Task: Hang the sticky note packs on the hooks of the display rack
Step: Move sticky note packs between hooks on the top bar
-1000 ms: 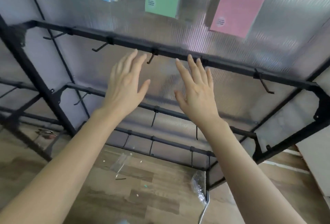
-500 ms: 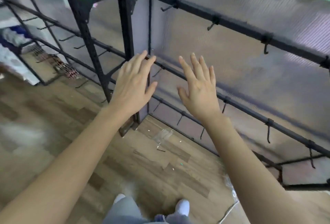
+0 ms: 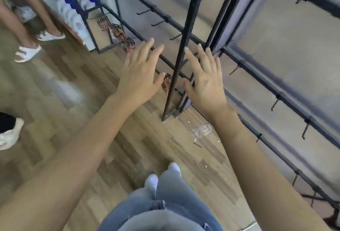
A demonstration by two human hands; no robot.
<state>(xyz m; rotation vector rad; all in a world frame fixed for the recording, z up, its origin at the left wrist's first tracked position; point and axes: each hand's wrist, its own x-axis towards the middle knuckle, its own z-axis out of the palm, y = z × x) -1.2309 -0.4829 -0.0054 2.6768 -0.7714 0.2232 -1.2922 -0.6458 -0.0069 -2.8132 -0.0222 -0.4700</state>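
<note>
Black metal display rack (image 3: 181, 50), thin hooks (image 3: 276, 102), ribbed translucent backing; blurred. Left hand (image 3: 139, 76), right hand (image 3: 206, 85) outstretched, fingers straight, apparently empty.

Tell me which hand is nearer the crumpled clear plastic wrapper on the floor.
Right. The right hand is above the clear plastic wrapper in view; the left hand farther left.

- Our left hand (image 3: 141, 72) is raised with its back to the camera, fingers straight and slightly spread, holding nothing, just left of the rack's black upright post (image 3: 184, 50).
- Our right hand (image 3: 204, 81) mirrors it just right of that post, empty, thumb toward the post.
- Both bare forearms (image 3: 88, 135) reach forward, converging toward the post.
</note>
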